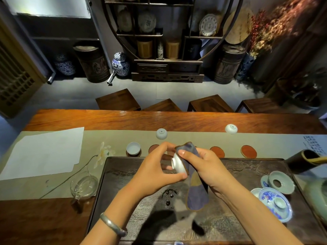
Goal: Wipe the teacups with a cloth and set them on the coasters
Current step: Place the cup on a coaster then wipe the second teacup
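My left hand (155, 167) holds a white teacup (178, 165) on its side above the dark tea tray (123, 183), foot toward the left. My right hand (203, 163) grips a blue-grey cloth (194, 190) pressed against the cup; the cloth hangs down over the tray. One white teacup (133, 148) stands upright on the leftmost coaster. Red-brown coasters lie in a row beyond the tray: one (154, 148) partly behind my left hand, one (217, 151) and one (248, 151) bare. Two teacups (161, 133) (231, 129) sit upside down on the table runner farther back.
A glass pitcher (84, 187) and a pale flower (104, 152) sit left of the tray, white paper (44, 152) beyond them. Blue-and-white lidded bowl (275, 203), a celadon ring saucer (281, 182) and a dark holder (300, 163) are at the right. Wooden stools stand behind the table.
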